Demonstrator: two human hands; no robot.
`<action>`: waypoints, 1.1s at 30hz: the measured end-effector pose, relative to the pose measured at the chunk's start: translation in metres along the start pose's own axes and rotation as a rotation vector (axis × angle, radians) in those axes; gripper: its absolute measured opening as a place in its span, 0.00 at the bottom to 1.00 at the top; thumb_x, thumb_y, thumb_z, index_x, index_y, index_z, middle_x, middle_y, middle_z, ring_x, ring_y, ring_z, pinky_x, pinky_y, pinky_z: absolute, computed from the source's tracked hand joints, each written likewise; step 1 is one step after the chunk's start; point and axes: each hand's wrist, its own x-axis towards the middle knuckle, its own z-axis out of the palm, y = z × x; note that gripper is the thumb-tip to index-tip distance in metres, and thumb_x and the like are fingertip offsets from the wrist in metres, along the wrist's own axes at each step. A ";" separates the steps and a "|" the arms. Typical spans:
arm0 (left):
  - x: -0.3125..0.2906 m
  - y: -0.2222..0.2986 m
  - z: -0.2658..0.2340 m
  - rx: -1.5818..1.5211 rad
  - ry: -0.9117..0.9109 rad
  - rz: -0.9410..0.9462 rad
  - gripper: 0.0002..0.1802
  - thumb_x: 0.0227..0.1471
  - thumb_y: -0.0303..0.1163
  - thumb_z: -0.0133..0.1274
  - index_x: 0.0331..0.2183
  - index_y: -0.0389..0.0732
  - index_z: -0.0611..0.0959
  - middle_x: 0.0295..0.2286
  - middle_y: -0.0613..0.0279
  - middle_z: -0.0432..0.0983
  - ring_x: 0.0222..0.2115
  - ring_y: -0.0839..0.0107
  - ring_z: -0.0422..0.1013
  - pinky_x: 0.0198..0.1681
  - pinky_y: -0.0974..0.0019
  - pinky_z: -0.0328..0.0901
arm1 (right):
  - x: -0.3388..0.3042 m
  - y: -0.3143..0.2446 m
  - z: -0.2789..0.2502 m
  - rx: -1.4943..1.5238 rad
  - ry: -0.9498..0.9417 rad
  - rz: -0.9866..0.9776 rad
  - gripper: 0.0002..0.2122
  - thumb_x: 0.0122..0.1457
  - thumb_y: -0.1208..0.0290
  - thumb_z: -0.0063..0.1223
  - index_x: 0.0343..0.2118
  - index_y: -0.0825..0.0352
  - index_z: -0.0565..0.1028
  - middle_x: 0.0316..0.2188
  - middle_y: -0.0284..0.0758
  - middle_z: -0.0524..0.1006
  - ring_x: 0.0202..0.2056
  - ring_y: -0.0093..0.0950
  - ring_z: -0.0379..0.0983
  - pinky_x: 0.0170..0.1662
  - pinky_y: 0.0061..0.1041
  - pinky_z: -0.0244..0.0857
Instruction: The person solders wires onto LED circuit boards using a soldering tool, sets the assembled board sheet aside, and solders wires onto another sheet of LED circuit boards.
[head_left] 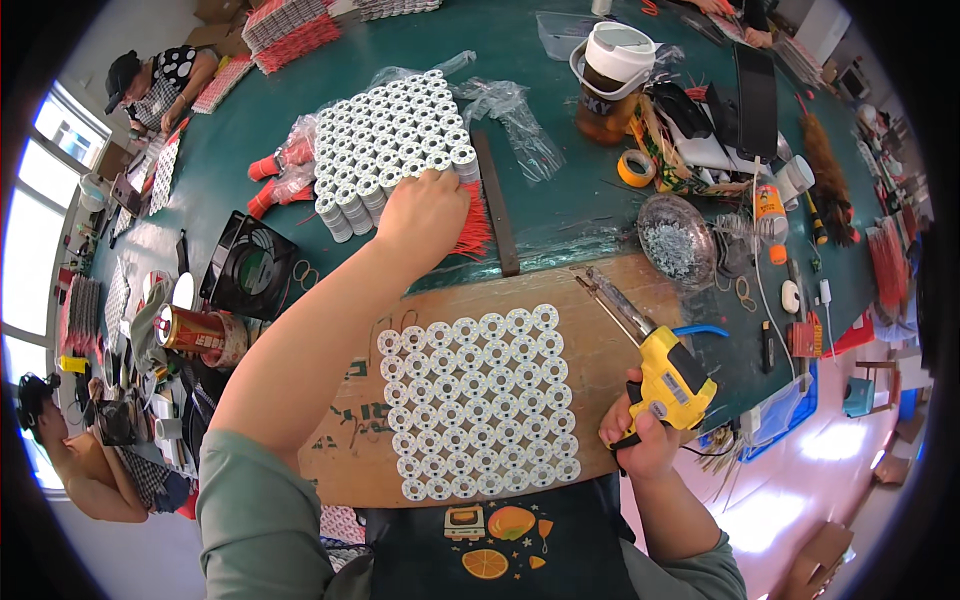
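Note:
My right hand [648,440] grips the handle of a yellow and black soldering gun [672,380], its metal tip pointing up and to the left. My left hand [425,215] reaches to the front right corner of a stack of white round circuit boards [385,135]. Its fingers are curled together beside a bundle of red wires [475,225], and whatever they hold is hidden. Between my arms, a panel of joined white round boards [480,405] lies flat on a brown wooden board [335,465].
A metal bowl of small pale bits [672,240] stands right of the wooden board. Beyond are orange tape [636,168] and a lidded drink jug [612,85]. A black fan [247,265] and a red can [190,328] stand left. Other people [165,85] work across the green table [560,215].

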 end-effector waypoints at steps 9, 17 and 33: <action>0.014 0.009 -0.012 0.055 -0.126 -0.072 0.06 0.48 0.28 0.53 0.27 0.40 0.85 0.32 0.59 0.79 0.39 0.63 0.75 0.39 0.61 0.71 | 0.001 0.000 -0.001 0.026 -0.027 0.008 0.31 0.54 0.64 0.63 0.58 0.69 0.63 0.23 0.33 0.69 0.23 0.25 0.68 0.28 0.28 0.64; 0.018 -0.001 0.001 -0.086 -0.145 -0.174 0.06 0.45 0.31 0.55 0.26 0.40 0.83 0.32 0.56 0.78 0.37 0.57 0.76 0.40 0.56 0.72 | 0.002 0.003 -0.003 -0.065 -0.046 -0.047 0.30 0.57 0.58 0.57 0.58 0.69 0.62 0.21 0.32 0.66 0.20 0.25 0.65 0.24 0.27 0.62; 0.012 -0.012 -0.031 -0.349 -0.141 -0.219 0.08 0.48 0.34 0.54 0.29 0.40 0.81 0.27 0.55 0.81 0.30 0.54 0.77 0.37 0.54 0.71 | 0.004 0.000 0.002 -0.085 -0.036 -0.038 0.30 0.56 0.59 0.58 0.57 0.69 0.63 0.20 0.31 0.66 0.20 0.25 0.65 0.24 0.27 0.62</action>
